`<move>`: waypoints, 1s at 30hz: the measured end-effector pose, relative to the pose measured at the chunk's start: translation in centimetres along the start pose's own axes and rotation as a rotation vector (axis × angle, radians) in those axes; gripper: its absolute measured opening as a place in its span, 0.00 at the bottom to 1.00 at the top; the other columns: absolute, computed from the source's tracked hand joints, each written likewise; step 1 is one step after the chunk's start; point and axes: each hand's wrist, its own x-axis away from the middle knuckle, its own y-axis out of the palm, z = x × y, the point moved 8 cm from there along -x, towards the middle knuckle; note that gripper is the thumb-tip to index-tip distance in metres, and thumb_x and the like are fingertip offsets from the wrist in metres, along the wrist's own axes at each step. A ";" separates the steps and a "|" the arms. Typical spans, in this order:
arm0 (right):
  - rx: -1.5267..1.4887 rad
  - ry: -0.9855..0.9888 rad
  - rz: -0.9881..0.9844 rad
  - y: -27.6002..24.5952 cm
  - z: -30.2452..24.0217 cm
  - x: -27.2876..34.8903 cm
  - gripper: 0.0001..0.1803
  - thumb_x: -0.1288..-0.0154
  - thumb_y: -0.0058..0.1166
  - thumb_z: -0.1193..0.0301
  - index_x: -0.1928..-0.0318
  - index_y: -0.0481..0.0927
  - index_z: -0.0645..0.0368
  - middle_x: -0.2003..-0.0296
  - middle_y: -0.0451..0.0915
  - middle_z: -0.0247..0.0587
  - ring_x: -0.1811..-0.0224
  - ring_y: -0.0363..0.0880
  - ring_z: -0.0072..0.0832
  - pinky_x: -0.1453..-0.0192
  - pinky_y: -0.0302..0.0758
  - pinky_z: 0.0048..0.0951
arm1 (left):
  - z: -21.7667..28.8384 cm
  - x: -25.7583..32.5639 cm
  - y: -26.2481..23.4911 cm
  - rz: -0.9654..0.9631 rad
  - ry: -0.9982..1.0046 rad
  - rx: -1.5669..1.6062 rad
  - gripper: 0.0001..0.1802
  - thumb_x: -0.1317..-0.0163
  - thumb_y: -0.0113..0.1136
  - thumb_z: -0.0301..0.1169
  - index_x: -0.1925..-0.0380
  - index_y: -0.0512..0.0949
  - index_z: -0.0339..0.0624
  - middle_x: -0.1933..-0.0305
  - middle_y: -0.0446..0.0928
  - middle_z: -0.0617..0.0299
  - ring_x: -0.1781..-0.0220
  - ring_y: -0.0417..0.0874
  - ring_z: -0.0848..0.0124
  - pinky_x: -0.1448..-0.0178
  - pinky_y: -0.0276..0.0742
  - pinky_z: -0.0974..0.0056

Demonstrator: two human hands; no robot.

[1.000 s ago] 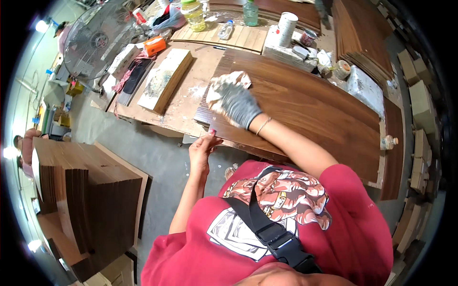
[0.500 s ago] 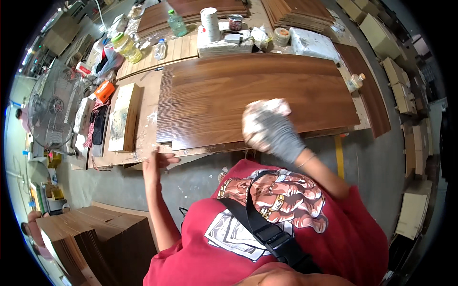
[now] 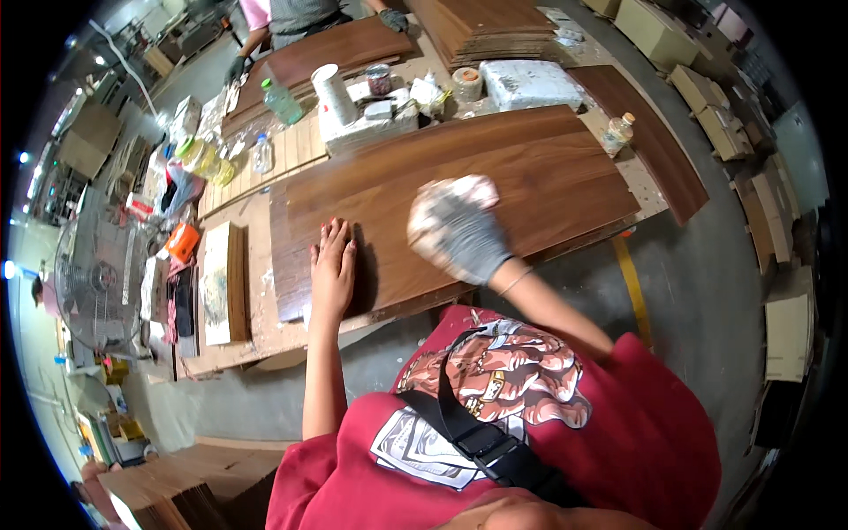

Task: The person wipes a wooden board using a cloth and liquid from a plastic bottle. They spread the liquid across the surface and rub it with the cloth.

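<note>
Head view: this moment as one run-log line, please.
left hand: bare, over brown board | right hand: gloved, holds cloth | nearby: wooden block

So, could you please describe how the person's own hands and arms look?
The right hand wears a grey glove, with a thin bracelet at the wrist. The left hand is ungloved, with red nails. Both forearms are uncovered below dark red short sleeves.
</note>
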 end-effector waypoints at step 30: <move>0.489 0.336 -0.260 0.9 33.8 -2.2 0.24 0.26 0.42 0.54 0.32 0.74 0.34 0.29 0.69 0.41 0.26 0.65 0.46 0.28 0.69 0.52 | 3.5 4.3 -1.7 0.154 -0.368 -0.566 0.40 0.23 0.41 0.56 0.22 0.57 0.39 0.18 0.47 0.32 0.16 0.46 0.37 0.20 0.38 0.30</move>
